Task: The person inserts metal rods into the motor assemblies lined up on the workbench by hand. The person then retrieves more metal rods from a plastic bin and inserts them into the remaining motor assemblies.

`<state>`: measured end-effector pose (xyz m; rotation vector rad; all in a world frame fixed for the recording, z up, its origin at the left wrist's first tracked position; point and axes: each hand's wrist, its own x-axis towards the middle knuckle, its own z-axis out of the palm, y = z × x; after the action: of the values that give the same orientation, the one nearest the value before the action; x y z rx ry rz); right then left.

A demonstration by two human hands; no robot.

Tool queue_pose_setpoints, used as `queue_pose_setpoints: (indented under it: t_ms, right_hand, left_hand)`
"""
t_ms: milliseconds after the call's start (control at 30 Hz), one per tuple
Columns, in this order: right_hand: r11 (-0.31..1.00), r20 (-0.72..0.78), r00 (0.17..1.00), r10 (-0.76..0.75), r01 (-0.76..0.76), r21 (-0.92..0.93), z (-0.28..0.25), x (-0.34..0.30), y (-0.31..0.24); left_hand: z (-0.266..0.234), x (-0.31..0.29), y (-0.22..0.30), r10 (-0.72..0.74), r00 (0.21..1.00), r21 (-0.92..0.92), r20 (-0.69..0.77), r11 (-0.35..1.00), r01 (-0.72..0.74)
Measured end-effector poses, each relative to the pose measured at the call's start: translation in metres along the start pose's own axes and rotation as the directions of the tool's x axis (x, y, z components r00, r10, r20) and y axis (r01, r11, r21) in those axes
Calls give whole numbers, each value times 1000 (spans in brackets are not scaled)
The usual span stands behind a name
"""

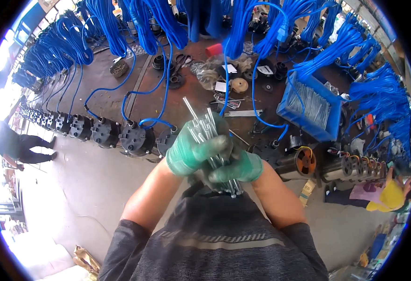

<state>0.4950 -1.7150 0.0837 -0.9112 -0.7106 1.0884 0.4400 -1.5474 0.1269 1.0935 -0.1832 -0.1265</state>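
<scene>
A bundle of long, thin metal rods (204, 126) is gripped between my two hands in front of my chest. My left hand (191, 151), in a green and grey work glove, wraps the upper part. Lower down, my right hand (238, 167) in a matching glove closes round the same rods. Their ends stick out above my left hand and below my right; one rod rises higher than the others. Behind the hands is the bench edge, where a black round motor housing (166, 139) with a blue cable stands, partly hidden by my left hand.
A blue crate (287, 114) of similar rods sits right of my hands. Loose rods (244, 113) lie on the bench (111, 89). Black housings (135, 138) line its edge, with metal motor cylinders (295, 164) at right. Coiled blue cables (104, 28) hang above. Two people stand farther off.
</scene>
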Motion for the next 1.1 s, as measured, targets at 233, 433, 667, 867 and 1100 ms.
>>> queue_pose_setpoints:
  t_ms: [233,433,667,867,1100]
  right_hand:
    - [976,6,998,-69,66,208,-17,-8,14]
    - [470,-391,915,-102,391,792,26,4,22]
    - [491,-346,893,-287,447,747,16,9,12]
    - [564,-290,937,-196,349,749,19,12,20]
    - [938,-425,839,-339,267,-221,40,11,-3]
  left_hand:
    - [43,0,35,275,932,330,-236,925,-189]
    - [48,10,34,375,881,398,-290,884,-245]
    - [29,6,24,347,938,481,-2,823,-303]
    - [13,10,16,326,940,468,95,819,-331]
    - [1,5,10,233,972,350,-18,912,-212]
